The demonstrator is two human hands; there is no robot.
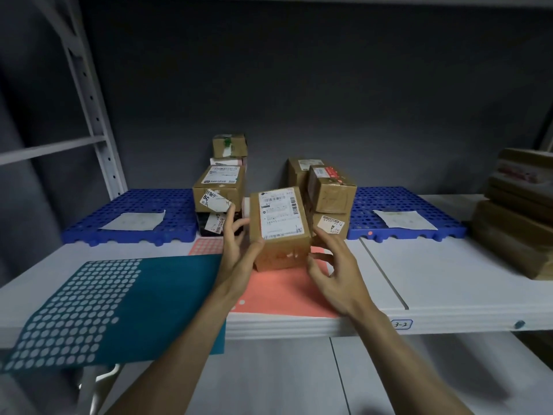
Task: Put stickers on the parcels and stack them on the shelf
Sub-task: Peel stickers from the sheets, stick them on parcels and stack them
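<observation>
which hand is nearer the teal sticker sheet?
Left. The left hand grips the parcel just beyond the teal sticker sheet; the right hand is across the parcel.

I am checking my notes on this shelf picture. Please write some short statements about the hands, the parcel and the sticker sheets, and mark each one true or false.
1. The left hand grips the front parcel. True.
2. The front parcel bears no label. False: a white shipping label covers its top face.
3. The teal sticker sheet lies left of the pink sticker sheet. True.
4. The blue perforated mats are stacked on one another. False: they lie apart, one at each side of the parcel stacks.
5. The right hand holds a sticker sheet. False: its fingers are spread beside the front parcel's right edge and hold no sheet.
</observation>
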